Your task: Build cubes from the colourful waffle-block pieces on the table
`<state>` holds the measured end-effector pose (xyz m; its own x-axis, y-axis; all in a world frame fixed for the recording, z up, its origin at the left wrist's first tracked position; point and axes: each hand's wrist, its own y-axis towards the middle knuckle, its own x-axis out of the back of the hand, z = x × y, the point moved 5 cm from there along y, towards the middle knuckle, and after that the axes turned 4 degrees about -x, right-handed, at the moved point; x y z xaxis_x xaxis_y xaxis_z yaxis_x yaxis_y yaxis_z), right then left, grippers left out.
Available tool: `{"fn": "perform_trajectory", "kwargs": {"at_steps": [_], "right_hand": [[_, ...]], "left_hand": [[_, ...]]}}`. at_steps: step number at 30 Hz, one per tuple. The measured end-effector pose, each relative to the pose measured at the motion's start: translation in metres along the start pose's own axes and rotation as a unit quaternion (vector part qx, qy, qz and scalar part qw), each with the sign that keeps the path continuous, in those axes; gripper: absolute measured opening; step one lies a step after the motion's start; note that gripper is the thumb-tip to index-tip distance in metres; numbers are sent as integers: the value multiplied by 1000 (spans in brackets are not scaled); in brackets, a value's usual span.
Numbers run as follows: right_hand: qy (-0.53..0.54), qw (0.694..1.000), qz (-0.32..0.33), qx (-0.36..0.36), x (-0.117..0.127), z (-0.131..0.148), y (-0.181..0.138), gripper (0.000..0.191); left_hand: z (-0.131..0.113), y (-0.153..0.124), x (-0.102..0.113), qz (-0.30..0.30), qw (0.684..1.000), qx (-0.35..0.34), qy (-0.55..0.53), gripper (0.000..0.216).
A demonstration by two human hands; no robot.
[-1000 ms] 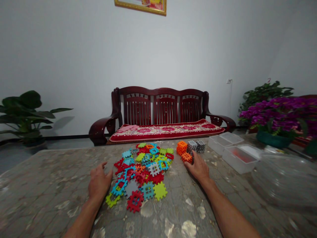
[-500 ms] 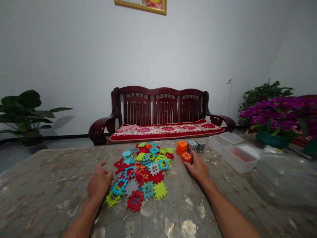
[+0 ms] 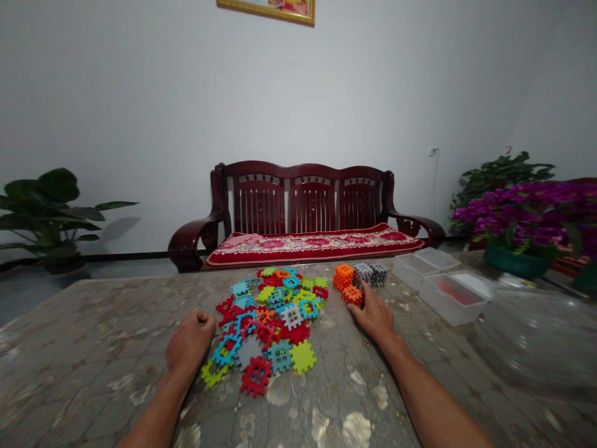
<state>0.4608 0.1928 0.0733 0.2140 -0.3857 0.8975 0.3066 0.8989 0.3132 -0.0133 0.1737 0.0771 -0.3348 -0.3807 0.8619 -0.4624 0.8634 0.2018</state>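
My right hand [image 3: 373, 316] has its thumb and fingers around the near stack of orange interlocking tiles [image 3: 352, 295]. Just behind it stand a taller orange stack [image 3: 344, 276] and grey and dark grey stacks [image 3: 370, 274], all with notched edges. On the left, my left hand [image 3: 190, 341] rests on the table with its fingers curled in, and I see nothing in it. Close to its right side spreads a loose pile of notched plastic tiles, among them a red window-shaped tile [image 3: 256, 376], a lime square tile [image 3: 303, 358] and a blue frame tile [image 3: 227, 350].
Two clear plastic boxes [image 3: 459, 306] and a large transparent container [image 3: 536, 336] stand on the right of the patterned tablecloth [image 3: 93, 348]. Purple flowers in a green pot [image 3: 515, 262] are beyond them. A wooden bench [image 3: 310, 202] stands behind the table.
My left hand's fingers have curled in from a looser, partly stretched pose. My right hand stays at the orange stack, and the tiles look unmoved.
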Motion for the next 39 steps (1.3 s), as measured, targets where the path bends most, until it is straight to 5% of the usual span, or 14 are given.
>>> {"fn": "perform_trajectory", "kwargs": {"at_steps": [5, 39], "right_hand": [[2, 1000, 4, -1, 1, 0, -1, 77], [63, 998, -9, 21, -14, -6, 6, 82]], "left_hand": [[0, 0, 4, -40, 999, -13, 10, 29], [-7, -3, 3, 6, 999, -48, 25, 27]]}}
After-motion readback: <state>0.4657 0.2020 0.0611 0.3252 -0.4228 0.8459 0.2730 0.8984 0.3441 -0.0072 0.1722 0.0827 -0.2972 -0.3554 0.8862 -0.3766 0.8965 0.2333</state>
